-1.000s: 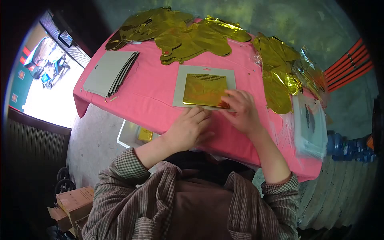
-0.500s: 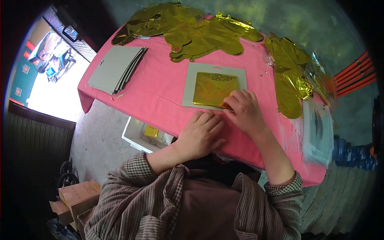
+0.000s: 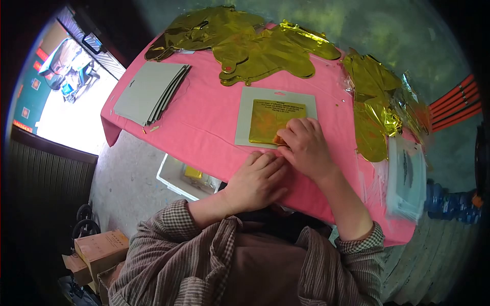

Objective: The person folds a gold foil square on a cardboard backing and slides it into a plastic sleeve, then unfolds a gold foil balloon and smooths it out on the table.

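A folded gold foil balloon (image 3: 270, 117) with printed text lies on a pale grey card (image 3: 243, 120) with a hanger slot at its top edge. At the foil's lower right corner, my right hand (image 3: 305, 148) is closed, thumb and fingertips pinching the edge; the fingertips are partly hidden. My left hand (image 3: 258, 181) rests palm down on the front edge of the table, just below the card. Its fingers are loosely stretched and apart, holding nothing visible.
Flat gold foil balloons (image 3: 260, 53) lie along the back of the pink-covered table (image 3: 204, 117), with more (image 3: 372, 97) at right. A stack of grey cards (image 3: 148, 92) sits left, clear plastic sleeves (image 3: 406, 178) at the right edge. Below stands a white foam box (image 3: 173, 178).
The view has shifted slightly, so the table sits a little lower. My right hand stays at the foil's lower corner, its fingers slightly farther left along the edge. My left hand barely moves.
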